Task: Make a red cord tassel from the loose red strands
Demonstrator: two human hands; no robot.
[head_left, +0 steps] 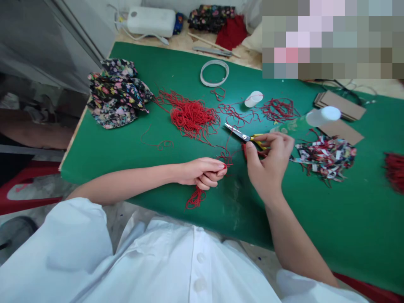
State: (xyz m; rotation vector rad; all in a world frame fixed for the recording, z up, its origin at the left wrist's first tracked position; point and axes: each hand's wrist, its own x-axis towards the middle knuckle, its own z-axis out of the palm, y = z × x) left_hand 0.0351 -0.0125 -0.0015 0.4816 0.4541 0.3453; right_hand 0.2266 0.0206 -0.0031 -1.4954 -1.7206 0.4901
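Left hand [204, 172] closed, pinching a bundle of red cord [195, 198] near the green table [315, 227]'s close edge; loops show below the fist, loose strands beyond the fingertips. Right hand [270, 158] holds yellow-handled scissors [244, 137] near the bundle, blades pointing away. Farther back: 1 tangled red heap [193, 120], 1 floral cloth [118, 94].
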